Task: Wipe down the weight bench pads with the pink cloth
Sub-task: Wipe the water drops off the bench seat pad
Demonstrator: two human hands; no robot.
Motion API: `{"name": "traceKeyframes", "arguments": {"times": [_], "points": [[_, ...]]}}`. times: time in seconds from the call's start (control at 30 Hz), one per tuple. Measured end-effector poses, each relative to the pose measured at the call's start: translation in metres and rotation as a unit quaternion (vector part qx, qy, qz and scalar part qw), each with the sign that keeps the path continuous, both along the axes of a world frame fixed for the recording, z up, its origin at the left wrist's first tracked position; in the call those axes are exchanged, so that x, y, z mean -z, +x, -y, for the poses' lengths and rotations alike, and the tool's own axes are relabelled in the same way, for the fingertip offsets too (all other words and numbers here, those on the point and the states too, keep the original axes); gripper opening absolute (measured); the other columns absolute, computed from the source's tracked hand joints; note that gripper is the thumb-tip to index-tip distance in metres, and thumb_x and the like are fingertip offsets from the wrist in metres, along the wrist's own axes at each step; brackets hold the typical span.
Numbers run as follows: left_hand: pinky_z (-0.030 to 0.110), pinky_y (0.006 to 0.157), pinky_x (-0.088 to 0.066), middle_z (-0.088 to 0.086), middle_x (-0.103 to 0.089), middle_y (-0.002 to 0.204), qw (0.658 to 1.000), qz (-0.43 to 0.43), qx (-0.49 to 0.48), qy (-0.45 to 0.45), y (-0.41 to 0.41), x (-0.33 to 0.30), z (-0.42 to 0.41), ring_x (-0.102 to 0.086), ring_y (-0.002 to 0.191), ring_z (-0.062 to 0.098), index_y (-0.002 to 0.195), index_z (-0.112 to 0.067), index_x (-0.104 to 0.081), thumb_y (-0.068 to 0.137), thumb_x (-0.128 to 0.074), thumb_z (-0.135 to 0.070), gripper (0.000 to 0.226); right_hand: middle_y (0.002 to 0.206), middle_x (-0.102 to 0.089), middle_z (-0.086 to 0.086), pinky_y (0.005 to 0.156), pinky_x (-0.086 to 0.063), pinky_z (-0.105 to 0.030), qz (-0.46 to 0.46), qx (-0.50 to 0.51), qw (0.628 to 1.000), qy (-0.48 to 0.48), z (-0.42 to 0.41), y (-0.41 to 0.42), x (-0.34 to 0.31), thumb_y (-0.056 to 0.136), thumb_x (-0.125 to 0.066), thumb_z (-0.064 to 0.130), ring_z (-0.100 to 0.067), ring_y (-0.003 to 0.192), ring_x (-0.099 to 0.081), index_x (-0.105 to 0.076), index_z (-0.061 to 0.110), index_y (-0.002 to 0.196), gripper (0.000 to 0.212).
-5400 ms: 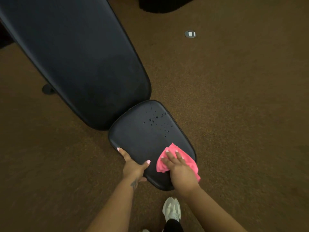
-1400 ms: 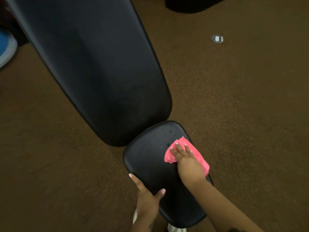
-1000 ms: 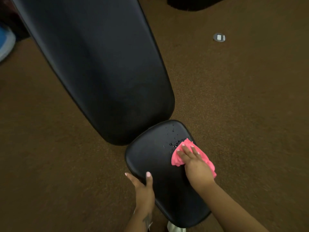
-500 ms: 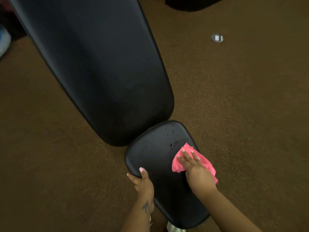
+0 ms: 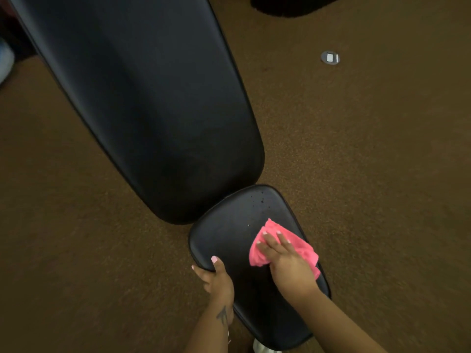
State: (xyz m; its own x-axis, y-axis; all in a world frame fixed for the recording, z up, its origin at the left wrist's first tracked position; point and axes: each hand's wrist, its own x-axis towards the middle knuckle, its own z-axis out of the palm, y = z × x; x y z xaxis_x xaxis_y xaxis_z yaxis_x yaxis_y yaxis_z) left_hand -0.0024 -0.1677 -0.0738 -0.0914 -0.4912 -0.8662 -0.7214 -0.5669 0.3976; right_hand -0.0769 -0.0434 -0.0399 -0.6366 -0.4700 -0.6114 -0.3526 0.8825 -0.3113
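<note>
Since half a second before, the right hand (image 5: 289, 267) had drawn the pink cloth (image 5: 297, 244) nearer along the seat pad (image 5: 230, 234), fingers flat and slightly spread on it. Droplets (image 5: 261, 200) stayed at the pad's far end. The left hand (image 5: 216, 277) gripped the pad's left edge, thumb on top.

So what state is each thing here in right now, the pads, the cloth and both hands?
seat pad: a few droplets near its far end.
back pad: no droplets visible.
pink cloth: bunched, pressed flat on the seat pad.
right hand: fingers straight, pressing the cloth.
left hand: grips the seat pad's left edge, thumb on top.
</note>
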Motion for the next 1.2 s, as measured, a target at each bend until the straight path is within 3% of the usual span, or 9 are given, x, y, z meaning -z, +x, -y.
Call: {"name": "traceKeyframes", "arguments": {"times": [0.3,0.47,0.57,0.7,0.83,0.97,1.1,1.2], "points": [[0.056,0.112,-0.022,0.015,-0.011,0.160,1.000,0.007,0.001,0.000,-0.002,-0.003,0.000,-0.022,0.143,0.040,0.152,-0.035,0.011,0.100,-0.032,-0.049,0.069,0.157,0.003,0.006,0.115,-0.005,-0.035,-0.023,0.039,0.999,0.006,0.020,-0.038,0.008,0.094,-0.032,0.003,-0.022,0.144,0.005,-0.017,0.027,0.147,0.061],[0.056,0.111,-0.023,0.018,-0.013,0.159,1.000,0.010,0.004,-0.019,-0.002,-0.005,-0.002,-0.024,0.142,0.042,0.153,-0.031,0.010,0.100,-0.032,-0.048,0.070,0.156,0.011,0.009,0.114,-0.006,-0.047,0.010,-0.032,0.999,0.006,0.034,-0.012,0.007,0.092,-0.036,0.001,-0.021,0.144,0.010,-0.010,0.030,0.148,0.068],[0.056,0.112,-0.021,0.020,-0.012,0.159,1.000,0.014,0.000,-0.023,-0.005,-0.007,-0.002,-0.022,0.142,0.043,0.154,-0.028,0.008,0.100,-0.033,-0.045,0.069,0.156,0.006,0.014,0.114,-0.009,-0.050,0.024,-0.029,0.999,0.001,0.011,0.005,0.009,0.092,-0.035,0.004,-0.016,0.144,0.009,-0.018,0.034,0.146,0.064],[0.055,0.113,-0.019,0.017,-0.009,0.160,1.000,0.016,-0.004,-0.022,-0.007,-0.009,-0.003,-0.019,0.144,0.041,0.153,-0.029,0.009,0.101,-0.032,-0.045,0.069,0.156,0.004,0.013,0.116,-0.009,-0.041,0.011,0.006,1.000,0.018,-0.015,-0.007,0.008,0.092,-0.036,0.003,-0.017,0.144,0.007,-0.019,0.034,0.146,0.065],[0.055,0.112,-0.020,0.021,-0.014,0.158,0.999,0.024,-0.015,-0.034,-0.010,-0.010,-0.003,-0.023,0.141,0.043,0.154,-0.024,0.005,0.101,-0.034,-0.042,0.068,0.156,0.013,0.007,0.114,0.001,-0.034,-0.003,-0.017,0.998,0.064,-0.002,-0.038,0.010,0.086,-0.057,0.009,-0.022,0.144,0.009,-0.003,0.027,0.149,0.085],[0.053,0.111,-0.021,0.022,-0.015,0.158,0.999,0.020,-0.020,-0.042,-0.012,-0.012,-0.004,-0.025,0.140,0.043,0.154,-0.022,0.003,0.101,-0.035,-0.040,0.068,0.156,0.012,0.002,0.115,0.001,-0.035,0.003,-0.022,0.999,0.036,0.030,-0.037,0.002,0.092,-0.037,0.002,-0.025,0.143,0.010,-0.002,0.024,0.149,0.070],[0.054,0.112,-0.019,0.020,-0.013,0.159,0.998,0.020,-0.024,-0.048,-0.010,-0.011,-0.004,-0.022,0.142,0.042,0.154,-0.022,0.002,0.101,-0.035,-0.041,0.068,0.154,0.016,0.009,0.114,0.000,-0.041,0.003,-0.058,0.998,0.009,0.024,-0.007,-0.001,0.092,-0.038,0.002,-0.019,0.143,0.012,-0.006,0.028,0.149,0.071],[0.053,0.113,-0.019,0.019,-0.012,0.159,0.999,0.017,-0.020,-0.045,-0.008,-0.010,-0.005,-0.020,0.143,0.041,0.154,-0.023,0.003,0.101,-0.034,-0.042,0.068,0.145,0.019,0.018,0.115,-0.006,-0.041,0.010,-0.024,1.000,-0.009,0.001,0.001,0.002,0.092,-0.036,0.002,-0.015,0.144,0.009,-0.016,0.034,0.147,0.066]]}}
